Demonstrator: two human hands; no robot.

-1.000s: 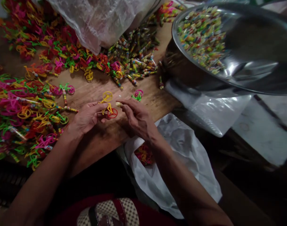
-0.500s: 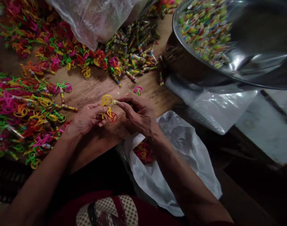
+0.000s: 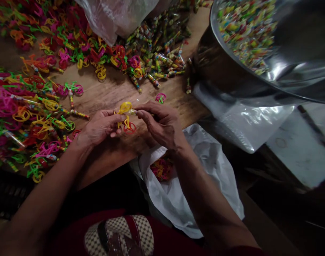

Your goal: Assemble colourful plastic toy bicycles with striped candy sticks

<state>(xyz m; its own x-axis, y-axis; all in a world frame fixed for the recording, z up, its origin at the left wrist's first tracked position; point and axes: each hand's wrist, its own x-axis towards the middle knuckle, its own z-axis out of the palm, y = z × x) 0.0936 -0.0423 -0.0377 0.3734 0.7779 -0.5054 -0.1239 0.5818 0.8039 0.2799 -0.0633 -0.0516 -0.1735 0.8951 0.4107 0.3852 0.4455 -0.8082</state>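
Note:
My left hand is closed on a small yellow plastic toy bicycle, pinching it between thumb and fingers. A red wheel shows just below the yellow frame. My right hand pinches a slim tube of candy, whose end meets the bicycle by the yellow wheel. Most of the tube is hidden behind the right fingers. Both hands are over the wooden table. Just beyond the right hand lies a loose pink and green piece.
Toy bicycles joined to candy tubes are heaped at left. Behind lie loose bicycles and candy tubes, partly under a clear plastic bag. A metal basin of tubes stands right. A white sack of plastic pieces hangs below the table edge.
The yellow wheel has tilted flatter between my hands. Both hands keep their pinch on the toy bicycle and the tube. The whole view has shifted slightly.

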